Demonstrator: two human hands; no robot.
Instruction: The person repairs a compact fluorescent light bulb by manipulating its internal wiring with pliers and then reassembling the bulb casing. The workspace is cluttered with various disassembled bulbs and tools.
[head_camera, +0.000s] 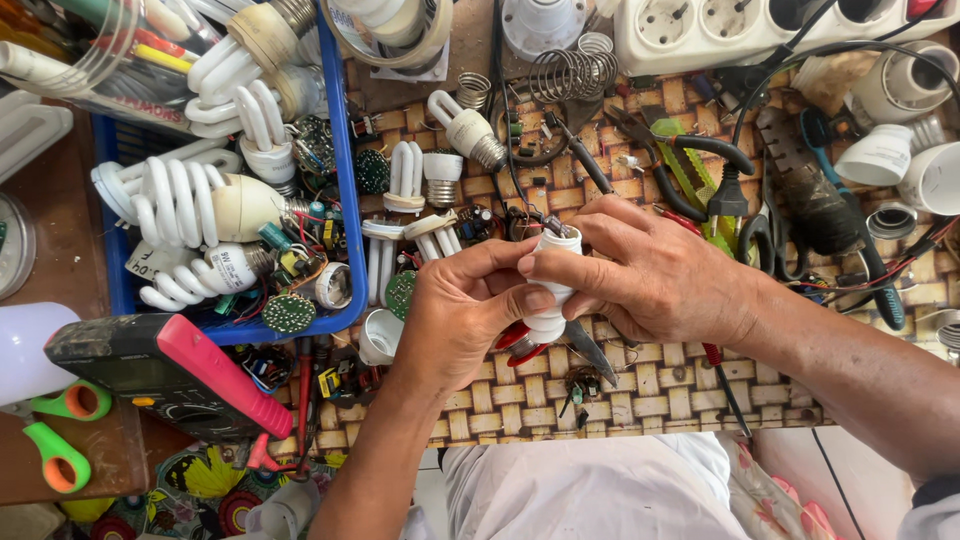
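Both of my hands meet over the middle of a woven brown mat (650, 385). My left hand (455, 315) and my right hand (650, 275) together grip a small white lamp base (553, 285), a plastic housing with thin wires sticking out of its top end. Fingers of both hands wrap its sides, with the left thumb pressing its middle. Under the hands lie red-handled pliers (520, 345), partly hidden.
A blue tray (345, 200) at the left holds several spiral and tube lamps and circuit boards. A red and black multimeter (165, 370), green-handled scissors (60, 430), a white power strip (760, 30), a black plug (727, 195), springs and loose lamp parts crowd the mat.
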